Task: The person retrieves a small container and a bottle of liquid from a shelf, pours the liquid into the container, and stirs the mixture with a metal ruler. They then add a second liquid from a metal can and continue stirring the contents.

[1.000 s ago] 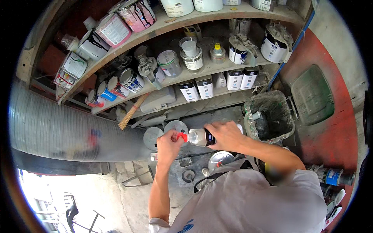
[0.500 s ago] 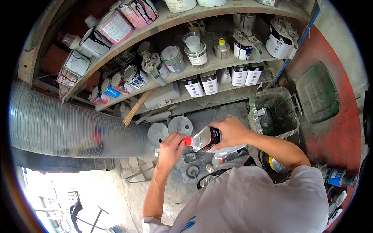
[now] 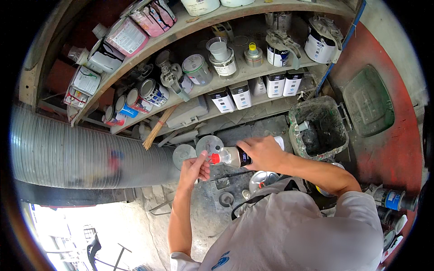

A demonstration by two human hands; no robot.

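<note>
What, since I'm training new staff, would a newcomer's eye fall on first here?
The big ribbed tube at the left probably catches the eye first. In the middle, the right hand holds a container with a red cap, the left hand close by. Above, paint cans crowd the shelves.

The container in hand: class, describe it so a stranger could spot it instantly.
Below the loaded shelves is the person's right hand. It grips the container, tipped with its neck leftward. A bright red cap sets it apart from the black-topped cans on the shelf.
</note>
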